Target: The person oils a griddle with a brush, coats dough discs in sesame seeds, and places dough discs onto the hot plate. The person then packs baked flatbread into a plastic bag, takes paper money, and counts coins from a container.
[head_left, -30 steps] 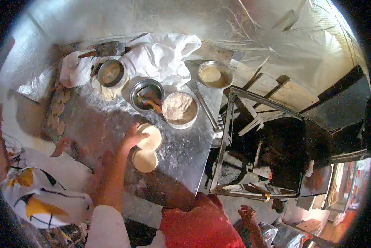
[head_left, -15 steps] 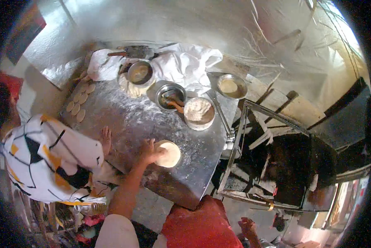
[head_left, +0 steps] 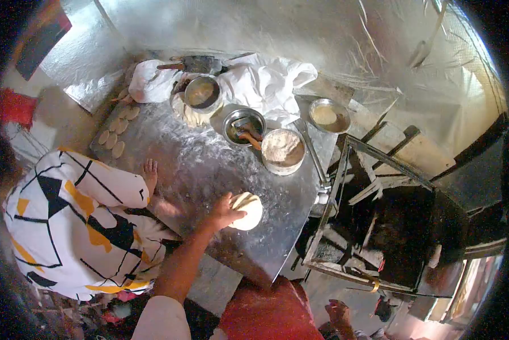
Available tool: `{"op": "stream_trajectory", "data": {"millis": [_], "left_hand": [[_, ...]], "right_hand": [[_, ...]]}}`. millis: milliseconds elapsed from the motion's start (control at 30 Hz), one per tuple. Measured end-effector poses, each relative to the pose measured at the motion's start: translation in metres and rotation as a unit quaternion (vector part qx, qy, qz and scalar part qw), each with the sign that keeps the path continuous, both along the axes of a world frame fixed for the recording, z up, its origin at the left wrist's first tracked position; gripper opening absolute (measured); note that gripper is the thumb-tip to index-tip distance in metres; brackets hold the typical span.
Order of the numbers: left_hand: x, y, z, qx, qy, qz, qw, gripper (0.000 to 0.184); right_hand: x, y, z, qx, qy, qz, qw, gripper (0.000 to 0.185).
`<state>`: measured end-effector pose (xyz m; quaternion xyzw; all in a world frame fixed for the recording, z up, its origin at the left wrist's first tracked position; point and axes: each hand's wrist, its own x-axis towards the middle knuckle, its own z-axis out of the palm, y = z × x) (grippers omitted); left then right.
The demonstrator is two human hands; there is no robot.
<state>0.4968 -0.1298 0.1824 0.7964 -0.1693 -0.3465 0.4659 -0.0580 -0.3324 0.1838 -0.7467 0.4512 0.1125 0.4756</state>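
A single wide view looks from the person's head, forward and steeply down, above the red apron at the bottom edge. It takes in the whole tabletop from fairly close, its near corner toward the wearer, the left hand near mid-view, and reaches the sheeted wall behind. Dark, rounded edges frame it.

From here the dark metal counter looks dull and scratched, dusted matt white. On its far side lies a crumpled white cloth, softly creased. The round steel bowl left of the flour tub has a glossy rim. The black metal frame at right looks matt and sooty; the silvery wall sheeting behind gleams, wrinkled.
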Motion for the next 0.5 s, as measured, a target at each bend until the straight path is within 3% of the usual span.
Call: {"op": "stream_trajectory", "data": {"millis": [67, 100, 133, 167, 200, 267, 333, 367, 433, 500], "left_hand": [[-0.020, -0.002, 0.002, -0.043, 0.100, 0.008, 0.994, 0.090], [-0.037, -0.007, 0.012, -0.040, 0.101, 0.003, 0.994, 0.090], [-0.063, -0.017, 0.038, -0.115, 0.158, -0.002, 0.981, 0.086], [-0.089, -0.030, 0.061, -0.189, 0.214, -0.007, 0.959, 0.083], [-0.116, -0.044, 0.071, -0.231, 0.237, -0.032, 0.943, 0.081], [-0.171, -0.071, 0.096, -0.249, 0.308, -0.082, 0.915, 0.077], [-0.260, -0.106, 0.135, -0.205, 0.392, -0.137, 0.886, 0.073], [-0.295, -0.116, 0.145, -0.234, 0.399, -0.132, 0.877, 0.072], [-0.352, -0.136, 0.142, -0.290, 0.485, -0.158, 0.810, 0.072], [-0.413, -0.148, 0.116, -0.281, 0.636, -0.110, 0.710, 0.074]], "right_hand": [[-0.001, 0.010, -0.013, -0.057, -0.010, 0.010, 0.998, 0.036], [0.006, 0.006, -0.019, -0.082, -0.008, 0.080, 0.993, 0.044], [0.018, -0.002, -0.017, -0.105, -0.004, 0.149, 0.983, 0.051], [0.039, 0.002, 0.003, 0.000, -0.135, 0.004, 0.991, 0.059], [0.066, 0.009, 0.034, 0.101, -0.262, -0.143, 0.949, 0.067], [0.108, -0.007, 0.103, 0.202, -0.303, -0.198, 0.910, 0.085], [0.097, -0.017, 0.137, 0.299, -0.435, -0.278, 0.802, 0.102], [0.086, -0.029, 0.178, 0.298, -0.372, -0.249, 0.843, 0.089], [0.032, -0.042, 0.190, 0.309, -0.360, -0.286, 0.833, 0.066], [-0.030, -0.054, 0.190, 0.306, -0.315, -0.308, 0.844, 0.060]]}}
